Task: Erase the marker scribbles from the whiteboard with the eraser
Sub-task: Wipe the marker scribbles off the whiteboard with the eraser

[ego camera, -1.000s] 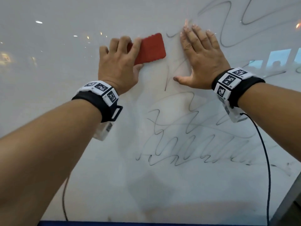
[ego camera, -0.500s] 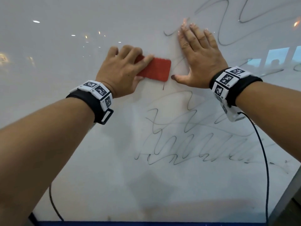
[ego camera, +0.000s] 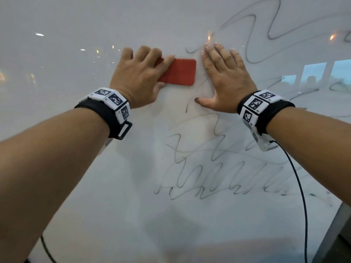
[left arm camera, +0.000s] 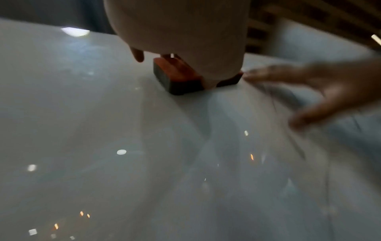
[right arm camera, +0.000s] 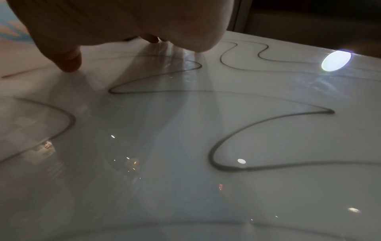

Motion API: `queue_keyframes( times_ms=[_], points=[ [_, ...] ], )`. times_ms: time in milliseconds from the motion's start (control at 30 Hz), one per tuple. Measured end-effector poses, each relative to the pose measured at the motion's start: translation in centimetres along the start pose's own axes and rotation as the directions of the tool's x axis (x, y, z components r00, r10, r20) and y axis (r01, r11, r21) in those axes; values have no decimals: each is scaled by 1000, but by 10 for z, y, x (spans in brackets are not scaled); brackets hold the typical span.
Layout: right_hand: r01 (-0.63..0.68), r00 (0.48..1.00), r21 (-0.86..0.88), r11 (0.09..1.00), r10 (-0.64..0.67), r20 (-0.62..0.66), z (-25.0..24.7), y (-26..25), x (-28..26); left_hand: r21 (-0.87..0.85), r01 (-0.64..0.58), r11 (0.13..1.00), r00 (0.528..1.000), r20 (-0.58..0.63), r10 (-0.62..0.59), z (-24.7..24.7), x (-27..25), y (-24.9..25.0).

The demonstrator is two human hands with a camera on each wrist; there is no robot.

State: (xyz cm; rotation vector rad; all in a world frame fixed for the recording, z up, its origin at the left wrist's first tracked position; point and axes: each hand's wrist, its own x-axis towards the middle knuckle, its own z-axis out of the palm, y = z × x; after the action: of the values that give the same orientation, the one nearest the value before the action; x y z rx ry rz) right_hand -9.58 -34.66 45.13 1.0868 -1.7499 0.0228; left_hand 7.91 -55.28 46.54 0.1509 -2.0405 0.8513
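A glossy whiteboard [ego camera: 76,177] fills the head view. Black marker scribbles [ego camera: 218,175] run across its lower middle, and more wavy scribbles [ego camera: 266,31] cover the upper right. My left hand [ego camera: 140,76] grips a red eraser [ego camera: 180,72] with a dark felt base [left arm camera: 164,78] and holds it flat against the board. Just right of the eraser, my right hand [ego camera: 224,76] lies flat on the board with straight, spread fingers. In the right wrist view, scribble loops [right arm camera: 226,143] curve below my right hand [right arm camera: 123,24].
A grey metal frame edge [ego camera: 334,232] bounds the board at the lower right. A black cable [ego camera: 302,196] hangs from my right wrist band across the board. Another cable [ego camera: 45,249] hangs at the lower left. Ceiling lights reflect on the board's upper left.
My left hand slid the eraser down and right, then back up a little, and the stroke left of my right hand has grown shorter. My right hand stayed flat in place.
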Motion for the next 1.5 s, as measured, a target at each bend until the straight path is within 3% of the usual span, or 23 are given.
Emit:
queue_keyframes(
  times_ms=[67, 133, 300, 433, 533, 600, 667, 733, 767, 800, 867, 933, 967, 1067, 1100, 1133, 1233, 1267, 1367, 1400, 1433, 1500],
  points=[
    [-3, 1000, 2, 1000, 3, 0, 0, -1, 0, -70, 279, 958, 960, 10, -279, -9, 16, 2],
    [-7, 1000, 0, 1000, 7, -2, -1, -2, 0, -80, 350, 933, 937, 40, -348, -16, 27, 9],
    [-15, 1000, -1, 1000, 15, -26, 2, -5, -6, -15, 70, 997, 997, 37, -69, -12, 28, 7],
    [-20, 999, 6, 1000, 21, -27, 4, -7, -13, -93, 325, 941, 946, 28, -323, -16, 29, 14],
    [-27, 999, 19, 999, 27, -27, 3, -5, -14, -71, 71, 995, 997, 32, -68, -4, 8, 20],
    [-17, 1000, 21, 1000, 17, -20, 5, -2, -17, -73, 2, 997, 1000, 19, -1, 4, -4, 16],
    [-14, 1000, 14, 1000, 14, -24, 5, -1, -20, -110, 153, 982, 988, 15, -152, 4, -6, 20],
    [-7, 1000, 15, 1000, 8, -21, 6, 0, -21, -153, 377, 914, 926, 45, -374, 0, -2, 31],
    [-6, 1000, 19, 1000, 7, -17, 5, -1, -21, -157, 412, 897, 911, 55, -409, -2, -3, 36],
    [-9, 1000, 21, 1000, 9, -14, 5, -2, -21, -148, 376, 914, 926, 45, -374, 0, -6, 40],
    [-13, 1000, 12, 1000, 13, -3, 5, -3, -23, -88, 159, 983, 987, 14, -158, 11, -20, 43],
    [5, 1000, -5, 1000, -5, 16, 6, -6, -27, -48, -5, 999, 1000, 11, 6, 18, -32, 38],
    [22, 999, -16, 1000, -22, 25, 7, -8, -30, -46, 1, 999, 1000, 5, -1, 20, -35, 37],
    [53, 998, -17, 998, -53, 32, 10, -16, -38, -130, 250, 960, 968, -7, -253, 18, -35, 46],
    [46, 999, -4, 999, -46, 28, 11, -20, -40, -140, 282, 949, 958, -10, -287, 17, -36, 51],
    [33, 999, 6, 999, -33, 24, 12, -23, -41, -128, 237, 963, 970, -16, -241, 19, -39, 54],
    [-6, 1000, 23, 1000, 6, 27, 14, -34, -46, -41, -72, 997, 997, -15, 71, 26, -50, 51],
    [-22, 999, 27, 999, 22, 26, 15, -37, -48, -44, -60, 997, 998, -20, 59, 27, -51, 48],
    [-67, 997, 47, 997, 65, 29, 19, -47, -53, -142, 245, 959, 968, -20, -251, 27, -50, 55],
    [-75, 997, 51, 996, 73, 30, 20, -50, -55, -149, 292, 945, 955, -13, -297, 27, -50, 59],
    [-82, 996, 56, 995, 80, 32, 21, -53, -56, -138, 282, 949, 958, -9, -286, 26, -52, 61],
    [-92, 995, 65, 994, 90, 36, 22, -57, -57, -79, 126, 989, 992, -5, -127, 27, -57, 57]
  ],
)
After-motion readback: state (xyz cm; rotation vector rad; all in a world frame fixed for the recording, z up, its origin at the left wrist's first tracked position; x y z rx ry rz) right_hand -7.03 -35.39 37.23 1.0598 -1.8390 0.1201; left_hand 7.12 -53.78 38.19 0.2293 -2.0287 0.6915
